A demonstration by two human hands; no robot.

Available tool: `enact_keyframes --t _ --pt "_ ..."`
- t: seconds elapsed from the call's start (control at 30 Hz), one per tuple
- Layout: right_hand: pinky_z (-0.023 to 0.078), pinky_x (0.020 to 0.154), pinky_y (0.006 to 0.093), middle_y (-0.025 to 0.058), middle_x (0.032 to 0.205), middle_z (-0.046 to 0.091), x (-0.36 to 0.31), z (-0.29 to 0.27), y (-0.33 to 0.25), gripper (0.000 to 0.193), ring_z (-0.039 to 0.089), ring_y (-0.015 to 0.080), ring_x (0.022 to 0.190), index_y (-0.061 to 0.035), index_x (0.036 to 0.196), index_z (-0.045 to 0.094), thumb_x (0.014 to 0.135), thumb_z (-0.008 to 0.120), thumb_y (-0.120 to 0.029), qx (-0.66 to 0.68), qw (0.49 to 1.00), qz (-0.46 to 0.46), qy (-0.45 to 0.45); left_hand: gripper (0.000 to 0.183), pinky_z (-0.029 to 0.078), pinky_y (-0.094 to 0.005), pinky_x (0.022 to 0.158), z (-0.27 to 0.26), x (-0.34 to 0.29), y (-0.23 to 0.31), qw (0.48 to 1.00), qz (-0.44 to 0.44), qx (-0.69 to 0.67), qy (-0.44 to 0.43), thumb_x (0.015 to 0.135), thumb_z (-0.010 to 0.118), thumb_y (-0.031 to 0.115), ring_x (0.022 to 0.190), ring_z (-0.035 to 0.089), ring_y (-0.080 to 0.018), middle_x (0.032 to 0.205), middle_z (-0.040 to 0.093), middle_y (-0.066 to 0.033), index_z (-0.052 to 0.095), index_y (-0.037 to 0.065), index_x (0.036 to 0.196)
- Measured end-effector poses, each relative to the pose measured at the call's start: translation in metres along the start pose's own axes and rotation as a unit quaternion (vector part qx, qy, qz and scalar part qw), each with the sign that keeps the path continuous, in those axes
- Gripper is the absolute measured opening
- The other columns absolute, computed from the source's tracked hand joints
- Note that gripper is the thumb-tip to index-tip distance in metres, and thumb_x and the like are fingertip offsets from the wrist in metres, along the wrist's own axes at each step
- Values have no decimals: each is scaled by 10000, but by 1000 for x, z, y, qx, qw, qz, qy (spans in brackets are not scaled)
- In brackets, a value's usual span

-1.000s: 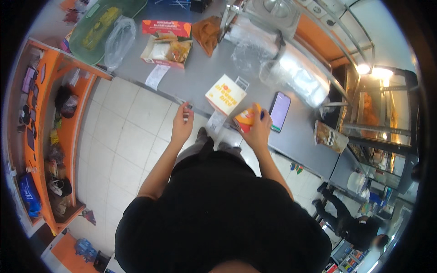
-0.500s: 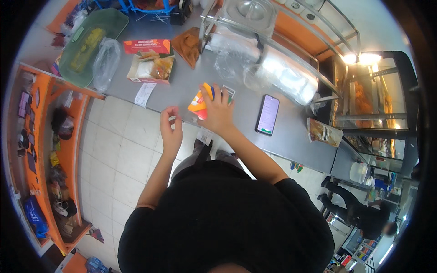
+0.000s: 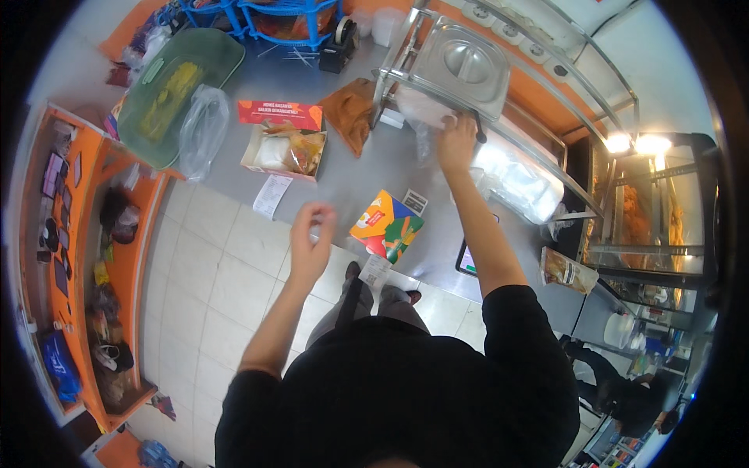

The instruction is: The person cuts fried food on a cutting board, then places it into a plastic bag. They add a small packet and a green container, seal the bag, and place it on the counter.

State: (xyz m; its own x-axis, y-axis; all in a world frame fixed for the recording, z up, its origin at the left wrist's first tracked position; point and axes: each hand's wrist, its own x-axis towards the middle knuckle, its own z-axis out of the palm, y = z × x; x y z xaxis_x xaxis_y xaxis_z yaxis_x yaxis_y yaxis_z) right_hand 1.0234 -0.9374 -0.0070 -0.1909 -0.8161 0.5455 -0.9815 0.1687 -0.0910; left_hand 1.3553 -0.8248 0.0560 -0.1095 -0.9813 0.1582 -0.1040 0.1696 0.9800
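My left hand [image 3: 312, 240] hangs above the counter's front edge, fingers curled toward the thumb; its fingertips are blurred, and I cannot make out anything between them. My right hand [image 3: 457, 142] reaches to the far side, under the metal rack, fingertips against a stack of clear plastic bags [image 3: 421, 105]. Whether it grips one is hidden. Between my arms, a colourful folded carton [image 3: 386, 225] lies at the counter's front edge, a small black-and-white card [image 3: 415, 202] beside it and a white paper slip [image 3: 375, 271] at its near corner. A phone [image 3: 466, 259] is partly behind my right forearm.
An open food box [image 3: 285, 152] stands at left beside a receipt [image 3: 271, 195], a brown cloth [image 3: 349, 115] and a green tub [image 3: 175, 93]. A steel lidded pan [image 3: 460, 66] tops the rack. At right are a packet [image 3: 568, 271] and a lit glass cabinet [image 3: 644, 210].
My right hand has let go of the carton and moved away to the bags under the rack. The carton now lies uncovered. My left hand stays raised, fingers curled. The view has shifted.
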Motion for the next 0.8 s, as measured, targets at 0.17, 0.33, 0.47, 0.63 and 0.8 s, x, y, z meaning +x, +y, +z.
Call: enact_keyframes --t 0.17,0.33,0.47,0.63,0.8 --pt "377 937 445 75 1133 610 20 -11 9 194 510 313 1104 -149 962 682 793 599 -196 -54 994 5 -99 220 478 -323 786 70 99 -28 976 31 106 -186 863 582 162 925 606 -195 988 637 -120 588 30 1038" --pt "484 707 415 128 806 678 21 -5 15 160 638 308 744 -83 865 697 721 655 -138 48 997 -8 -57 499 507 -355 811 158 164 -54 876 -307 -56 -368 851 604 430 894 615 -249 1009 627 -134 547 42 1160" --pt "457 641 407 135 675 611 25 1 24 117 602 319 690 -49 742 630 702 672 -152 124 985 -19 -117 605 514 -411 806 205 182 -72 796 -449 -258 -315 843 587 491 933 593 -309 1105 562 -179 457 31 1214" --pt "435 600 389 130 670 523 25 -79 -20 203 541 279 663 -17 685 546 764 675 -153 237 949 -52 -201 540 496 -449 842 250 204 -123 774 -399 -445 -208 891 517 424 938 583 -333 1121 542 -178 443 -2 1214" --pt "441 789 376 118 814 599 -68 -282 -58 127 572 293 854 -49 720 550 719 677 -38 458 848 -120 -236 455 460 -394 891 247 237 -108 820 -346 -380 -251 912 476 332 1008 555 -289 1213 510 -156 442 36 1255"
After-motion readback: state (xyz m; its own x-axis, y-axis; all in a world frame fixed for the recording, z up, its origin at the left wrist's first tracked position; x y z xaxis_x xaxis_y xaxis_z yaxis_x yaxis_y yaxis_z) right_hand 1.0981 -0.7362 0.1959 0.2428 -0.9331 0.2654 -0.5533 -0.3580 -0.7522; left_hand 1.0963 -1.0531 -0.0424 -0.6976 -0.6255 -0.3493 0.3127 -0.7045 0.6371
